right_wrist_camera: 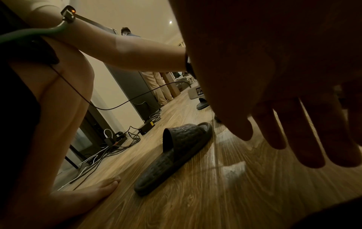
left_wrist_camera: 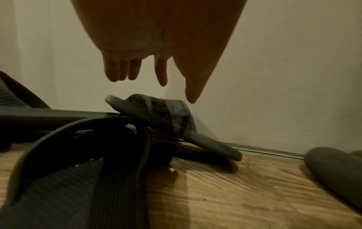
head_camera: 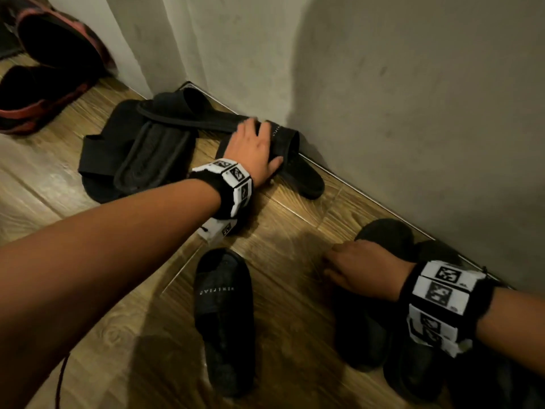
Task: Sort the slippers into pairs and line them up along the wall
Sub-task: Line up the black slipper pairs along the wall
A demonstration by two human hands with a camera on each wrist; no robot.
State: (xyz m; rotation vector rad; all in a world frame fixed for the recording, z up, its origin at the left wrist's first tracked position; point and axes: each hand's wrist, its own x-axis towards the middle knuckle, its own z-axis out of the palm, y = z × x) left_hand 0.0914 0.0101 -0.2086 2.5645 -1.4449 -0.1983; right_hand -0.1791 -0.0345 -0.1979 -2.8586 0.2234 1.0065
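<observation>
Several black slippers lie on the wood floor by the wall. My left hand is spread over a lettered black slide at the wall's foot. In the left wrist view its fingers hang straight just above that slide and grip nothing. The matching lettered slide lies alone in the middle foreground. My right hand hovers low over the floor with straight fingers, beside a dark pair of slippers at the wall on the right.
A flat black slide lies along the wall, beside a strapped slipper with another lying sole-up across it. Red-and-black shoes sit far left. Cables and a standing person are behind me.
</observation>
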